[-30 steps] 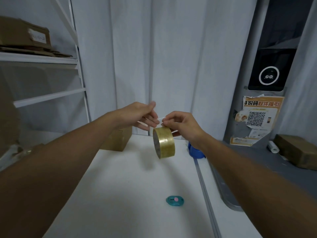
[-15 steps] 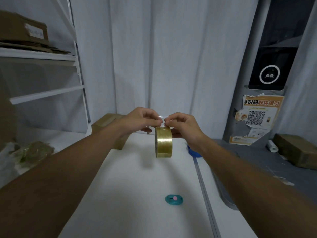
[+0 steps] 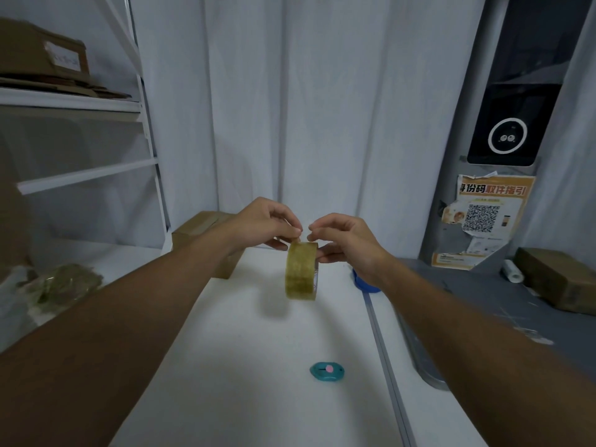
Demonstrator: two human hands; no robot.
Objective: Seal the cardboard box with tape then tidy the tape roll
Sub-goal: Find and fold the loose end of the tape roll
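I've got the tape roll up in the air over the white counter, edge toward me. My right hand grips the roll from its right side, fingers curled round the rim. My left hand pinches at the top of the roll, thumb and forefinger closed on what I take to be the loose end of the tape; it's too thin to be sure of.

So I'm at the start of things, I'd say: freeing the tape end, nothing laid down on a box yet. The cardboard box sits on the counter beyond the roll and to its left, partly behind my left forearm, its top flaps looking closed. Next move, as I judge it: peel out a length without letting it fold back on itself, then carry it over to the box seam.

Nearer me than the roll, a small teal cutter with a pink button lies flat on the counter, handy for the cut. Just right of the roll, behind my right wrist, something blue peeks out. White curtains hang behind the roll, a white shelf rack stands far left of it, and another brown box rests on the grey surface well to its right.
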